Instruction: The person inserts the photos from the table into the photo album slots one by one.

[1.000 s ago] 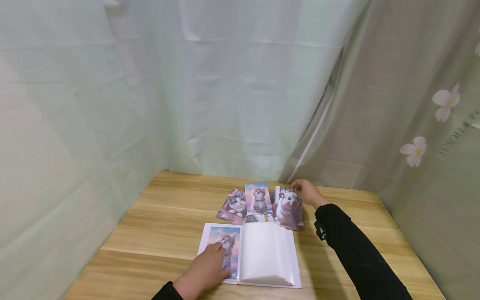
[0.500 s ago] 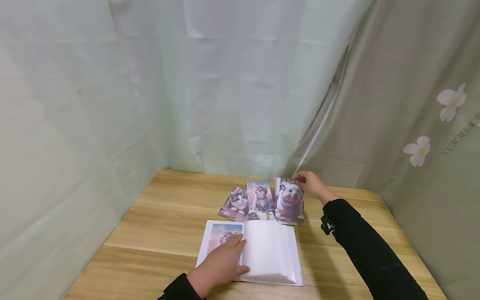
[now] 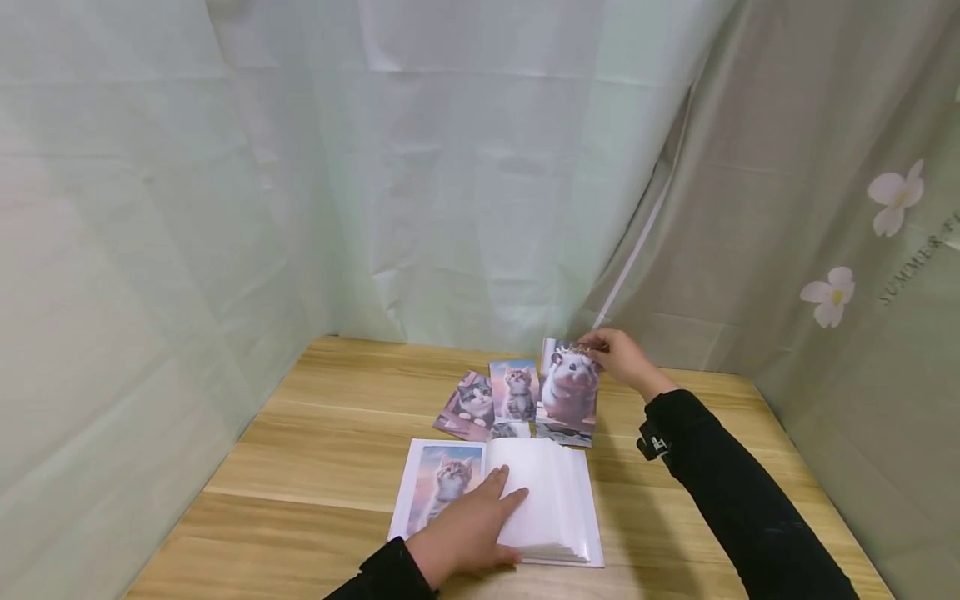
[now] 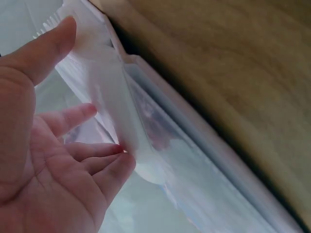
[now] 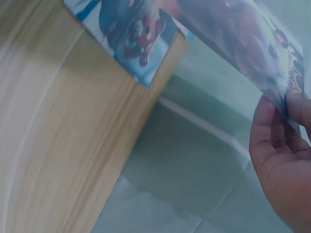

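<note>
My right hand pinches the upper corner of a photo print of a crowned hamster. In the right wrist view the thumb and fingers clasp the print's corner, and the print is raised off the table. My left hand lies over the spine of an open photo album, fingers spread onto the blank right-hand sleeve. A kitten photo shows in the album's left page, partly covered by that hand. The left wrist view shows its fingertips at the curved sleeve pages.
Behind the album lie a grey-and-white cat photo, a second kitten photo and a partly hidden photo. Another photo lies below the hamster print. Curtains hang around the wooden table.
My right hand has lifted the hamster photo up and away from the pile, uncovering part of another photo. My left hand has slid right, from the kitten page onto the blank sleeve.
</note>
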Action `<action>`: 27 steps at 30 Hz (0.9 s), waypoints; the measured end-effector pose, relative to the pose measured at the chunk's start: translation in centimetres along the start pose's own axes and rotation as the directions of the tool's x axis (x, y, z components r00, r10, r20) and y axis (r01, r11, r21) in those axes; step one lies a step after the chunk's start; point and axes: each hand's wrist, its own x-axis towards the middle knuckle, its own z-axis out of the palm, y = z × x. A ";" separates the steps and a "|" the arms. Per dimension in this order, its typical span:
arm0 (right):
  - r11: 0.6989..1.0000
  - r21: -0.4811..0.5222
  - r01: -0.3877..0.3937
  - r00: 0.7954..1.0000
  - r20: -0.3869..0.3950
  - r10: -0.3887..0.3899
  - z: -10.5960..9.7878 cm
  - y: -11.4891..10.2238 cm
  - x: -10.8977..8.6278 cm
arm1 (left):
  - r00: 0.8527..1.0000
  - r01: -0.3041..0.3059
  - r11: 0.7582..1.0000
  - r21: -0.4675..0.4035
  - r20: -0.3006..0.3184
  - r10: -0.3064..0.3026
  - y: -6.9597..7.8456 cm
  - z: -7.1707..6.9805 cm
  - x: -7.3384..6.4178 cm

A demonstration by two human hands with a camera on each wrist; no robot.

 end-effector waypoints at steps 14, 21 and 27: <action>0.969 0.240 -0.053 0.986 -0.139 0.088 4.7 -1.1 1.0 | 1.000 -0.008 0.996 0.084 -0.023 0.010 0.0 0.1 0.2; 0.916 0.396 -0.061 0.957 -0.238 0.166 7.4 -1.1 1.0 | 0.999 -0.008 0.995 0.103 -0.039 0.012 0.0 0.1 0.2; 0.885 0.451 -0.121 0.931 -0.257 0.258 9.5 0.2 0.9 | 0.999 -0.007 0.996 0.090 -0.033 0.010 0.0 0.2 0.1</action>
